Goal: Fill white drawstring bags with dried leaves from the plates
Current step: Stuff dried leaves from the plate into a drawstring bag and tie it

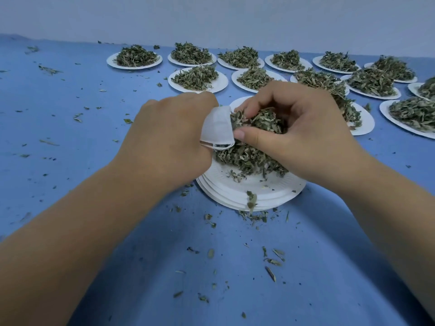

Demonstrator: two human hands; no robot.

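the white drawstring bag (217, 127) is at the centre of the view, above the 10 o'clock edge of the near stack of plates (247, 196), with its mouth turned toward 3 o'clock. the left hand (169, 135) grips it with fingers curled round the cloth; the fingertips themselves are hidden. the right hand (303, 128), fingers bent and thumb pressed in, pinches a clump of dried leaves (261, 121) right at the mouth, over the pile on the stack.

the mouth looks narrow for that clump, so brittle bits may break off and drop past the rim, or the cloth may fold shut under the push. loose crumbs (253, 216) lie on the blue table (70, 114) at 6 o'clock of the stack.

from 11 to 3 o'clock stand more heaped plates (134, 64). the nearest plate (364, 123) lies just behind the right hand at 2 o'clock, where a wrist could brush it. nothing else crowds the bag's mouth.
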